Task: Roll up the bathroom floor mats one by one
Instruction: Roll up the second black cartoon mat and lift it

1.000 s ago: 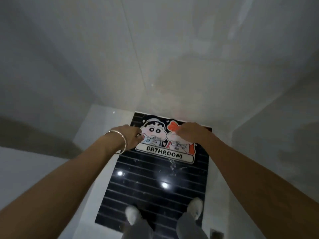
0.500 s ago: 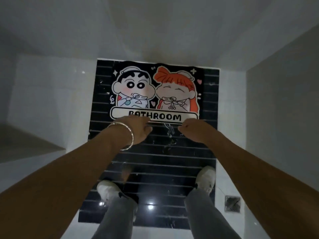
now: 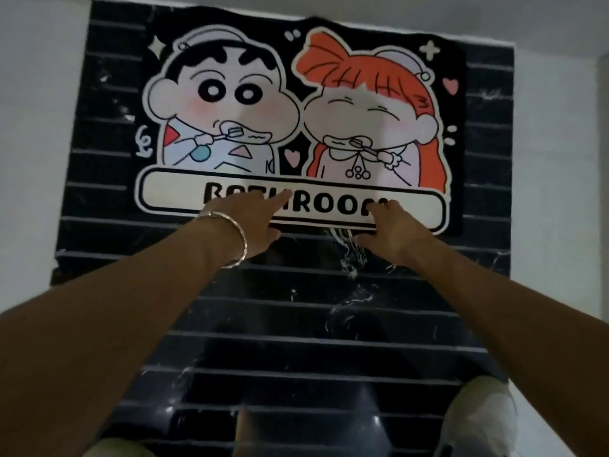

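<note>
A black bath mat printed with two cartoon children brushing their teeth and a white BATHROOM banner lies flat on the dark striped floor. My left hand, with a silver bangle on the wrist, rests on the mat's near edge, index finger stretched over the lettering and thumb at the edge. My right hand sits on the same near edge further right, fingers spread over the banner's end. Whether either hand pinches the edge I cannot tell.
Glossy black tiles with pale grout lines run from the mat back to my feet. White shoes show at the bottom right. White tiled floor flanks the black strip on both sides, and a wall stands just behind the mat.
The view has dropped much closer to the floor. Both hands moved from the bare tiles in front of the mat onto its near edge, over the BATHROOM banner.
</note>
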The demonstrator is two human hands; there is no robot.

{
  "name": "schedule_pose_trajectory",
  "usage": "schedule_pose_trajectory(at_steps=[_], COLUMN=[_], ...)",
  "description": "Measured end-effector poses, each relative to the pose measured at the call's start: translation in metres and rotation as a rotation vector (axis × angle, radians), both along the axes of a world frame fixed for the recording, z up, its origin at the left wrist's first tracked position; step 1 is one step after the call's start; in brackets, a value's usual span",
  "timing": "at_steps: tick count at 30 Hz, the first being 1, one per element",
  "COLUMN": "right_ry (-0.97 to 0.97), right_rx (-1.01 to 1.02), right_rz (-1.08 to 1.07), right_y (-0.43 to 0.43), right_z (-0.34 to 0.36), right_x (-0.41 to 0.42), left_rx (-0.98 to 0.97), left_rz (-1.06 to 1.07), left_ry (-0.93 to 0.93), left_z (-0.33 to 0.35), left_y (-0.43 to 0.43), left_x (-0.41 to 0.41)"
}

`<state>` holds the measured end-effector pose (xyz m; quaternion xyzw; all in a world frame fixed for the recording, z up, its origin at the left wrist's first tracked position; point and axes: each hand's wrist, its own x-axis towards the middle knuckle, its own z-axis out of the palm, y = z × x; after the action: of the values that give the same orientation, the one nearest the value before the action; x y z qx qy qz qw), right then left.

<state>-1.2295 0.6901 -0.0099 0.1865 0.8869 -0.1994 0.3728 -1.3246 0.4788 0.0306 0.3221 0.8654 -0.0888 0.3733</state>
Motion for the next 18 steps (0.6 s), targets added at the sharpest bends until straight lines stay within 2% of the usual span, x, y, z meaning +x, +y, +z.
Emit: schedule_pose_trajectory(at_steps=[6, 9, 11, 12, 15, 18], right_ry=[0.216, 0.264, 0.317, 0.327, 0.293, 0.311], right_rx=[0.134, 0.213, 0.258, 0.269, 0.262, 0.238], right_rz=[0.164, 0.543, 0.837, 0.915, 0.953, 0.818], right_y=[0.017, 0.015, 0.007, 0.005, 0.002, -0.006], right_z=[-0.046, -0.042, -0.043, -0.044, -0.041, -0.045], right_x=[-0.018, -0.024, -0.024, -0.024, -0.029, -0.030], left_rx=[0.049, 0.099, 0.097, 0.086, 0.083, 0.110], left_rz=[-0.023, -0.034, -0.009, -0.019, -0.053, -0.064], left_ry=[0.048, 0.127, 0.125, 0.116, 0.097, 0.109], left_z=[-0.062, -0.070, -0.066, -0.062, -0.047, -0.041], left_y=[0.010, 0.020, 0.022, 0.022, 0.020, 0.015], left_x=[-0.022, -0.026, -0.020, -0.016, -0.004, 0.005])
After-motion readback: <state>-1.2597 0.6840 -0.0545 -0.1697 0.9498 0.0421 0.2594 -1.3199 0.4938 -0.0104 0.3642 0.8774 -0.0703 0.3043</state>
